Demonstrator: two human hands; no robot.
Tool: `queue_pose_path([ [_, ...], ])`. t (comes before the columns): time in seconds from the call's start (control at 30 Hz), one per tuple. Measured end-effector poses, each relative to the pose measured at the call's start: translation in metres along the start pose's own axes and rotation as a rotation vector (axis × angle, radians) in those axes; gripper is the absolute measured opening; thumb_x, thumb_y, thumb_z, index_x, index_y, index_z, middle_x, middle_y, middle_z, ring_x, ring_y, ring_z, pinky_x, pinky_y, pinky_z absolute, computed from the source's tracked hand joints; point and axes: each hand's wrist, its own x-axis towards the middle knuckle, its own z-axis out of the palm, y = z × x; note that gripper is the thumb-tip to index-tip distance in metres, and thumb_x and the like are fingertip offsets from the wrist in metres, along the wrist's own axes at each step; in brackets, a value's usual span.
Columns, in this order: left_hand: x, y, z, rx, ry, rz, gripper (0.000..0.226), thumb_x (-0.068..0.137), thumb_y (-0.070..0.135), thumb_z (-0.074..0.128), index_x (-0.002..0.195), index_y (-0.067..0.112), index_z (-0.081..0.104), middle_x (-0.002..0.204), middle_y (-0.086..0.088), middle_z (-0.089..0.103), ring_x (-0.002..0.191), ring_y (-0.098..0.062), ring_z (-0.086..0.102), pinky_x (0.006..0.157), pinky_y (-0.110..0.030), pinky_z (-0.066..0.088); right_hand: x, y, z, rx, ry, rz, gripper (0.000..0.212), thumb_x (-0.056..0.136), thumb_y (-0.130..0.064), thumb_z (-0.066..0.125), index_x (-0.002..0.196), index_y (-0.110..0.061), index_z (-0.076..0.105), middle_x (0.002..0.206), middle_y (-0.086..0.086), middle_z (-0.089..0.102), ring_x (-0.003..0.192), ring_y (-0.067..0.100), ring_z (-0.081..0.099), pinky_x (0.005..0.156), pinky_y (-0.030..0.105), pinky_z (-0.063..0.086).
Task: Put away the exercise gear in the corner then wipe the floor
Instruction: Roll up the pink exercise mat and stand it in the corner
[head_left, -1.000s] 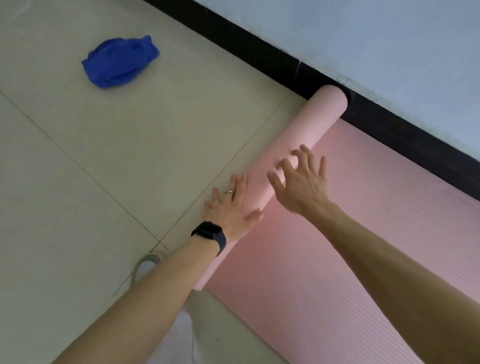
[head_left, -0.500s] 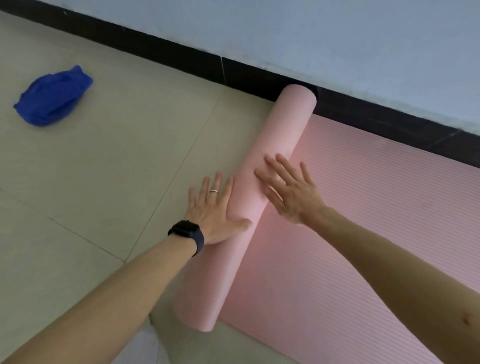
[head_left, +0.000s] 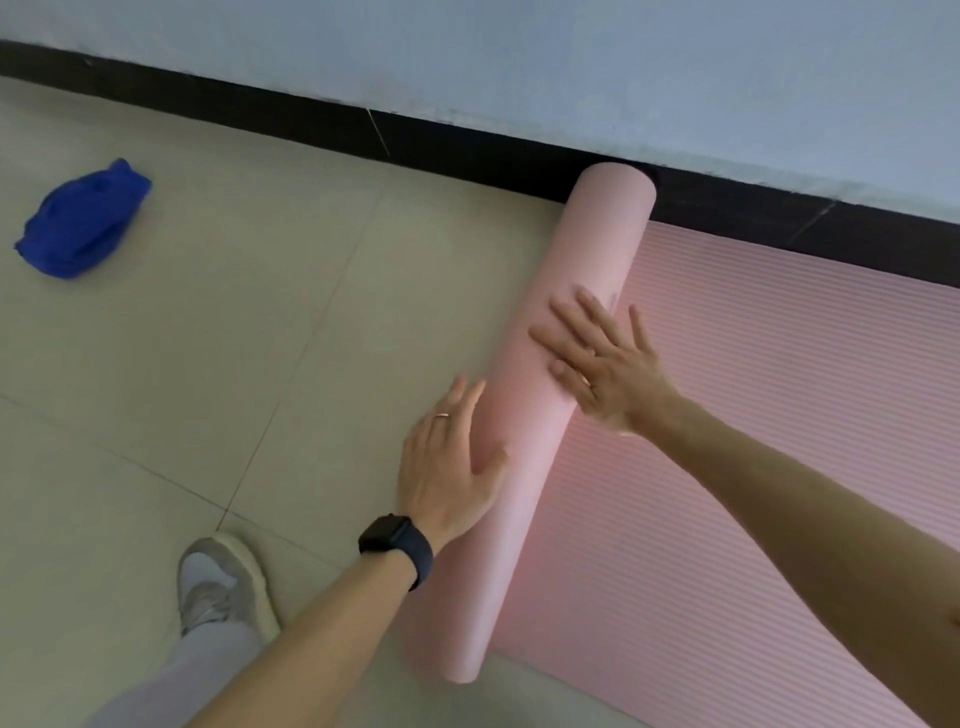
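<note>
- Observed the left hand (head_left: 447, 467) laid flat against the floor-side flank of the rolled pink mat (head_left: 566, 312), fingers straight and held close together, thumb spread out onto the roll.
- Noted a black wristwatch (head_left: 397, 548) on the left wrist and a thin ring (head_left: 442, 414) on one finger, with the forearm reaching in from the lower left.
- Observed the right hand (head_left: 605, 364) pressed palm-down on top of the roll, nearer the wall than the left hand, fingers straight and fanned apart, heel of the hand over the unrolled side.
- Found the mat only partly rolled: a smooth pink cylinder lying on the beige tiled floor (head_left: 234, 338), with its far end at the black skirting (head_left: 467, 140). Cannot tell whether touching.
- Recorded the unrolled stretch (head_left: 779, 415) lying flat to the right of the roll, ribbed with fine parallel lines, far edge running along the skirting.
- Logged a crumpled blue cloth (head_left: 83, 221) on the tiles, well apart from the mat, to the left.
- Noted a grey shoe (head_left: 223, 582) and a light trouser leg at lower left, beside the left forearm.
</note>
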Motion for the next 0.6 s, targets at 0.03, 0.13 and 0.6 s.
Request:
queue_pose_path([
  [0.03,-0.002,-0.002,0.006,0.142,-0.065,-0.013,0.086,0.090,0.067,0.043,0.157,0.031,0.002,0.166,0.001,-0.001,0.151,-0.016,0.007,0.122,-0.042,0.011,-0.017,0.012,0.000,0.000,-0.003,0.003,0.051,0.104,-0.053,0.007,0.153,-0.050,-0.005,0.163,-0.018,-0.019,0.149,0.012,-0.022,0.119,0.061,-0.004],
  [0.13,-0.012,0.025,0.032,0.092,-0.265,-0.118,0.103,0.083,0.081,0.039,0.156,0.029,-0.011,0.166,-0.007,-0.003,0.152,-0.024,0.010,0.121,-0.049,0.013,-0.058,0.030,0.000,0.053,0.037,0.078,0.053,0.101,-0.056,0.011,0.153,-0.048,0.013,0.166,-0.012,-0.002,0.153,0.019,-0.006,0.117,0.068,0.004],
  [0.6,-0.040,0.087,0.045,0.124,-0.167,0.086,0.083,0.096,0.059,0.041,0.157,0.030,-0.008,0.165,-0.001,0.014,0.147,-0.017,0.021,0.117,-0.039,0.024,-0.115,0.071,-0.001,0.057,0.038,0.145,0.052,0.103,-0.055,0.008,0.155,-0.046,0.007,0.165,-0.012,-0.015,0.150,0.015,-0.021,0.120,0.060,0.002],
])
